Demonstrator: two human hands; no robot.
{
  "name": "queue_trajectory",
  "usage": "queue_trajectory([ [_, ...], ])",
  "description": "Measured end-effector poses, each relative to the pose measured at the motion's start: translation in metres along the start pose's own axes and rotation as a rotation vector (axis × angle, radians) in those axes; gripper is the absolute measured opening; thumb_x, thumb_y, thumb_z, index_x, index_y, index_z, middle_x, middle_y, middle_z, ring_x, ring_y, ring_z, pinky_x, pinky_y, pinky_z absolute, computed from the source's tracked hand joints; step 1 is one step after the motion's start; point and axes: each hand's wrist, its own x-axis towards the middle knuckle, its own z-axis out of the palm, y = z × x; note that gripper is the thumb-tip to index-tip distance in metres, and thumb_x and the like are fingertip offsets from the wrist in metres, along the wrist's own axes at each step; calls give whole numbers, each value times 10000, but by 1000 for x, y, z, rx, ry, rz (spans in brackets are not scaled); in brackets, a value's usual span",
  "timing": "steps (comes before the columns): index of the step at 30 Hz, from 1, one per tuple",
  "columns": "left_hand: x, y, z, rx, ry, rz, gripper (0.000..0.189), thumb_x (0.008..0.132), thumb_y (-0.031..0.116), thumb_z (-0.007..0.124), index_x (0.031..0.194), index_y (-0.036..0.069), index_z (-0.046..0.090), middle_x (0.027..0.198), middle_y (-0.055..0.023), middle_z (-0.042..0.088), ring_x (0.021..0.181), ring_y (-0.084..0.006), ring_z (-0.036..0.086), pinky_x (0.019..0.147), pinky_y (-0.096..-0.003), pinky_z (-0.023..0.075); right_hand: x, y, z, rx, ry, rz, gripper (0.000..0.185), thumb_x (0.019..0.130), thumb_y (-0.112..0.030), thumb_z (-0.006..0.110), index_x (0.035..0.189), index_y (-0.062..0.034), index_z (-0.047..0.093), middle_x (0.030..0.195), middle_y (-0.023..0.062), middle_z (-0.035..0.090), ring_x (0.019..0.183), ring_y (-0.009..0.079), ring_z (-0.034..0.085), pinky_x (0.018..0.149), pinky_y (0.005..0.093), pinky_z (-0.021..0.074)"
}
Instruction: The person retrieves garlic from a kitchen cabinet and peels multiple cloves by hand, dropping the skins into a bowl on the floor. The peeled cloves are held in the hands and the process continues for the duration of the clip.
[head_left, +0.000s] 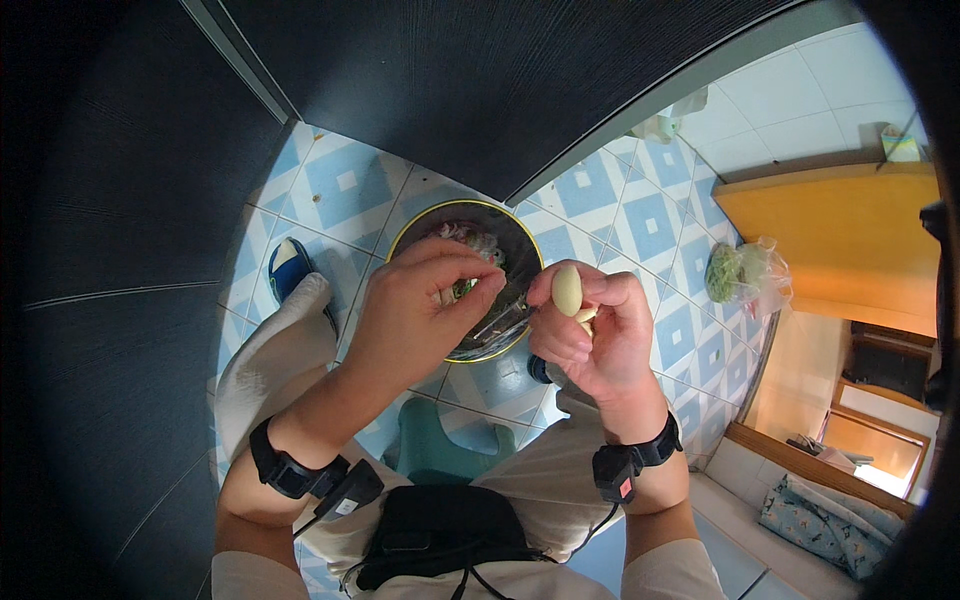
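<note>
Over the waste bin (528, 232), my left hand (420, 304) has its thumb and index fingertip brought together; whether a scrap is pinched there is too small to see. My right hand (600, 322) is curled around several peeled garlic cloves. One pale clove (567, 291) stands out at the front by the thumb and index finger, and smaller pieces (586, 319) show deeper in the palm. The round bin has a yellow rim, a dark liner and mixed scraps (472, 238) inside. My left hand hides part of its contents.
A dark panel (420, 82) rises just beyond the bin. A green plastic stool (442, 442) is between my legs on the blue-and-white tiled floor (645, 217). On the right, a plastic bag with green vegetables (726, 271) rests beside an orange wooden panel (832, 240).
</note>
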Motion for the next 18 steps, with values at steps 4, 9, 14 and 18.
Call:
queue_trajectory([
  [4, 0, 2, -1, -39, 19, 4, 129, 752, 86, 653, 858, 13, 643, 834, -96, 629, 749, -181, 623, 656, -269, 479, 0, 6, -2, 17, -57, 40, 374, 818, -255, 285, 835, 48, 504, 463, -3, 369, 383, 91, 306, 398, 226, 275],
  [9, 0, 8, -5, -169, -8, 45, 161, 730, 104, 689, 867, 31, 645, 830, -76, 628, 750, -164, 616, 659, -253, 471, 2, 9, -4, 41, -82, 78, 376, 826, -250, 304, 857, 42, 538, 493, 5, 402, 425, 93, 346, 434, 217, 288],
  [14, -2, 12, -1, -232, 0, 109, 242, 685, 124, 734, 897, 53, 641, 819, -49, 600, 741, -140, 603, 631, -238, 468, 4, 12, -3, -13, 39, 52, 358, 824, -252, 332, 846, 37, 544, 501, 11, 414, 420, 86, 335, 428, 208, 276],
  [18, -2, 9, -1, -32, 7, 237, 259, 673, 120, 739, 904, 62, 640, 809, -38, 575, 705, -137, 598, 587, -238, 470, 5, 16, -1, -306, 172, 40, 355, 824, -256, 342, 856, 35, 544, 503, 14, 420, 422, 79, 329, 427, 206, 261],
])
